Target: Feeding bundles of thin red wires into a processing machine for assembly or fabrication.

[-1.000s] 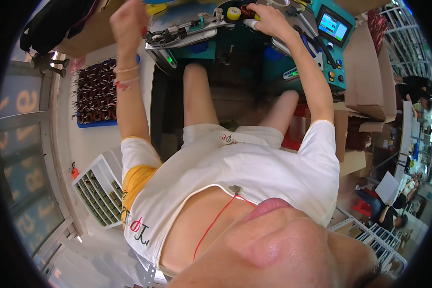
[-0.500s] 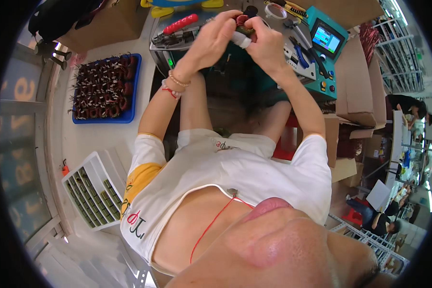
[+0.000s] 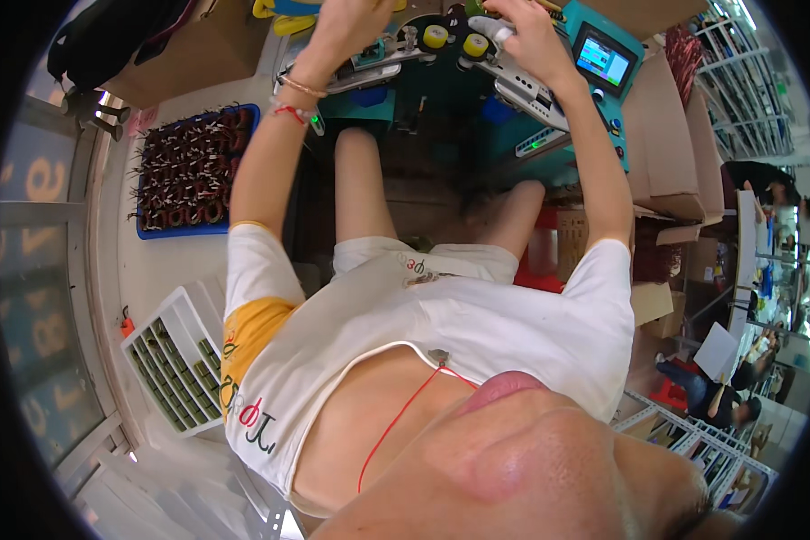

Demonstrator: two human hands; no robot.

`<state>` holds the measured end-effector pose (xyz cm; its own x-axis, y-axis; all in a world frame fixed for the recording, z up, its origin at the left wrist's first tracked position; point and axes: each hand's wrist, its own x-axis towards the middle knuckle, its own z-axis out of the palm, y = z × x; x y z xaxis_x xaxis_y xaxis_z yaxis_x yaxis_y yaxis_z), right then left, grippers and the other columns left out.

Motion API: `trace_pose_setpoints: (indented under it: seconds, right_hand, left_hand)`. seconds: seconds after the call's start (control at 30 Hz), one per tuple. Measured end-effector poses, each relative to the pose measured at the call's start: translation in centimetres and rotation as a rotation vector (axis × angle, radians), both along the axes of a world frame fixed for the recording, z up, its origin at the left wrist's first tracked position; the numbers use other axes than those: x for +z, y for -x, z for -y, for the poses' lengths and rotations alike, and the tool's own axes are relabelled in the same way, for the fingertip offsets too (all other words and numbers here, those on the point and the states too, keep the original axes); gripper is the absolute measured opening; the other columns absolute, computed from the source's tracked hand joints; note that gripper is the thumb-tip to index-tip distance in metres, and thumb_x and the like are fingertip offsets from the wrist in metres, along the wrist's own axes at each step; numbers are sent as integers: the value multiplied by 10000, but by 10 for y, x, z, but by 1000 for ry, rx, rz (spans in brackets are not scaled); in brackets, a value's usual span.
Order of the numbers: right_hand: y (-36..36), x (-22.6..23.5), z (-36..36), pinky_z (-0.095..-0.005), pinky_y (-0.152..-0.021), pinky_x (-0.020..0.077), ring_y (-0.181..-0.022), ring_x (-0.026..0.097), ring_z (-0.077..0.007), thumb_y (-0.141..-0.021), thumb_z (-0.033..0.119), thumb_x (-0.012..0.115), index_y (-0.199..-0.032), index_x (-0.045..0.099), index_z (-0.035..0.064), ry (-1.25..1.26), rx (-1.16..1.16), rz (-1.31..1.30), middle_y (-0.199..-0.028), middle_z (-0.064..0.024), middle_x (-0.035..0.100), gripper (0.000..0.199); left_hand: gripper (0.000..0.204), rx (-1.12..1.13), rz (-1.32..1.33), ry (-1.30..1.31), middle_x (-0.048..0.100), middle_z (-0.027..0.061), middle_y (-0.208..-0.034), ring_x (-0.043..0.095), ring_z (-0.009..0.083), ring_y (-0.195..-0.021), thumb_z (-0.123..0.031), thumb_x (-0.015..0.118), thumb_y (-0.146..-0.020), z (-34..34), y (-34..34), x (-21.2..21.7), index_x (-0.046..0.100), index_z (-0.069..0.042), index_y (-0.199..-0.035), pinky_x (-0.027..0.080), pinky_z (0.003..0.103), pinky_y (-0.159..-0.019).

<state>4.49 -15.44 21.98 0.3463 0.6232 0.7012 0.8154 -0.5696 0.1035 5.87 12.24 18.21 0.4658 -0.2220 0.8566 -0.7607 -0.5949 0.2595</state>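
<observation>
My left hand [image 3: 355, 31] is raised at the top edge over the left part of a teal winding machine [image 3: 369, 108]; its fingers run out of the picture. My right hand [image 3: 535, 40] is over the machine's right part, fingers bent, with a white cover [image 3: 490, 28] at the fingertips. By these fingertips a small green thing is partly cut off, and I cannot make out what they grip. Between my hands are two yellow rollers, the left one [image 3: 435, 36] and the right one [image 3: 475, 45], at the inner ends of metal arms.
On the left, a blue tray [image 3: 254, 121] holds many reddish-brown wound coils. Below it stands a white tray [image 3: 184, 310] with rows of green pieces. A lit screen [image 3: 602, 59] tops the machine's right side, next to cardboard boxes [image 3: 670, 135]. People work at the far right.
My hands were together at top centre around a reddish wound coil. They have moved apart and upward, and the yellow rollers now show between them. The coil is no longer visible there.
</observation>
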Motion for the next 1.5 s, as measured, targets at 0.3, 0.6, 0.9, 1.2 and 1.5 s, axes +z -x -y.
trace_pose_setpoints:
  seconds: [0.3,0.6,0.9,1.2,1.5]
  right_hand:
    - [-40,-77,4,-709,-1088,169,-1100,616,-277,-847,58,634,-1165,641,219,250,-354,-386,-1082,-45,649,357]
    - [-39,-105,2,-675,-1104,211,-1025,648,-251,-825,63,656,-1093,677,218,29,-285,-237,-1009,-36,666,310]
    - [-23,-102,-5,-599,-1121,228,-1079,627,-275,-848,126,676,-1171,645,173,246,-439,-305,-1081,-66,685,328]
    - [150,-78,82,-414,-915,496,-1018,629,-336,-810,26,645,-1033,647,50,-55,-235,-385,-1074,-124,657,225]
    - [353,-81,319,-272,-734,550,-826,680,-129,-864,22,606,-1084,670,40,-744,-919,-589,-901,-47,706,230]
  left_hand:
    - [525,-457,-673,867,431,8,-539,388,102,-490,-392,465,-1049,-101,26,-19,493,-52,-650,294,260,-487]
    - [531,-538,-552,890,461,14,-522,401,88,-452,-374,427,-1066,-94,27,-18,542,-34,-674,310,236,-442]
    - [513,-104,-502,567,517,-31,-568,447,51,-504,-384,475,-1048,-73,22,-23,600,-45,-684,310,231,-472]
    - [458,647,43,-271,591,131,-543,618,355,-498,-473,553,-962,-6,1,-65,594,-134,-657,454,446,-424]
    - [422,637,108,-279,673,139,-746,635,387,-684,-408,498,-1001,-3,12,-55,641,-82,-773,470,522,-528]
